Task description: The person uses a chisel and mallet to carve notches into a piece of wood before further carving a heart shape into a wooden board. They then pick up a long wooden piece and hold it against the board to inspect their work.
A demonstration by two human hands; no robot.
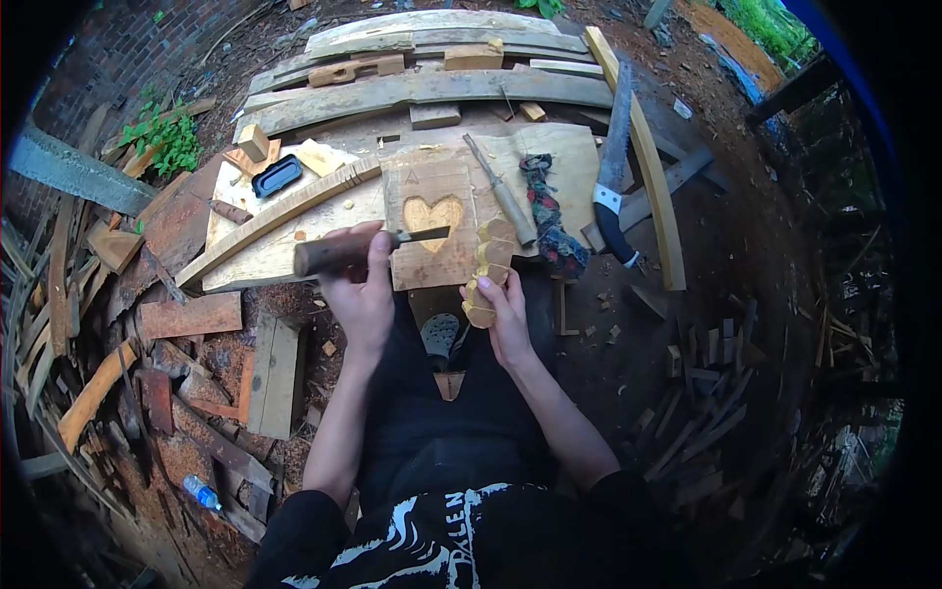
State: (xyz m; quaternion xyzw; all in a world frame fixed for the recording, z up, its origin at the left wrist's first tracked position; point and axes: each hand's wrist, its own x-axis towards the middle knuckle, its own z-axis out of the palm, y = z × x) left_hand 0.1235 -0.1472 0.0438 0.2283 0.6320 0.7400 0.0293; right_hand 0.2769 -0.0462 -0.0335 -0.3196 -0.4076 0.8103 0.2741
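Note:
My left hand (361, 294) is closed around the dark wooden handle of a chisel (339, 253), whose metal blade points right, over a heart-shaped recess (433, 218) cut in a square wooden board (402, 265). In my right hand (505, 314) is a pale carved wooden piece with a scalloped edge (491, 257), held upright beside the board's right edge. Thumb and fingers press on its lower part. The board lies flat on the wooden bench (574, 147).
A second chisel (505, 201), a patterned cloth (551, 216) and a handsaw (616, 177) lie to the right. A curved wooden strip (285, 218) and a black tray (278, 177) are at left. Planks (422, 93) lie behind; offcuts and a bottle (202, 492) are on the ground.

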